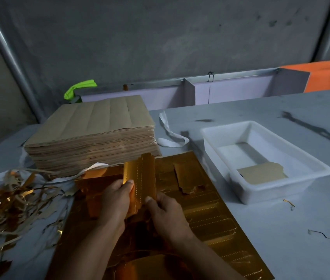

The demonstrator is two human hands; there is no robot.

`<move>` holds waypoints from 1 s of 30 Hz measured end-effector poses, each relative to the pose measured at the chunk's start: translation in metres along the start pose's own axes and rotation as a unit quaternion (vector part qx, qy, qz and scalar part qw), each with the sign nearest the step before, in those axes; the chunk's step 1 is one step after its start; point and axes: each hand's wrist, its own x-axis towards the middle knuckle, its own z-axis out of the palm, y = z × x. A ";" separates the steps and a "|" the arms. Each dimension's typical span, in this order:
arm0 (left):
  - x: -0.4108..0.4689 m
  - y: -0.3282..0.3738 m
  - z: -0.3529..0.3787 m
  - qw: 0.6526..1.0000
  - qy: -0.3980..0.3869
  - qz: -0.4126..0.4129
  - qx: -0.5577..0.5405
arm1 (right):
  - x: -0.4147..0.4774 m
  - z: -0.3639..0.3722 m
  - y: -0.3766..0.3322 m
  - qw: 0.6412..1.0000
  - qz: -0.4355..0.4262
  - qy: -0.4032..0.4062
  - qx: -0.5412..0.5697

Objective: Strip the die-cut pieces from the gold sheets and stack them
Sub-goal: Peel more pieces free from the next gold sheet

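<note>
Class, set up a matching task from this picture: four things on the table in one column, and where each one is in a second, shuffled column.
1 gold pieces
2 tub
3 scraps
4 brown stack

A holds one brown card
B heaped left of the gold sheet
C gripped by left hand and right hand
D behind the gold sheet

Pairs: 1-C, 2-A, 3-B, 4-D

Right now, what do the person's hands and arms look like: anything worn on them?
Both are bare. The left hand and right hand show no gloves, rings or watch, and no sleeve shows on either forearm down to the picture's bottom edge.
</note>
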 end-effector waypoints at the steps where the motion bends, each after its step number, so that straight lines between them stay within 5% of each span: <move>1: -0.001 0.000 0.000 1.000 -0.005 -0.001 -0.001 | 0.001 -0.001 0.000 1.000 0.004 0.004 0.003; 16: 0.006 0.001 0.035 0.996 -0.086 -0.010 0.031 | 0.019 -0.042 0.012 0.990 0.023 0.096 0.097; 26: 0.020 0.012 0.081 0.995 -0.090 -0.023 0.032 | 0.028 -0.082 0.026 0.962 0.025 0.269 0.030; 30: 0.031 0.014 0.102 0.995 -0.085 -0.039 0.030 | 0.020 -0.075 0.038 0.975 -0.003 0.223 0.004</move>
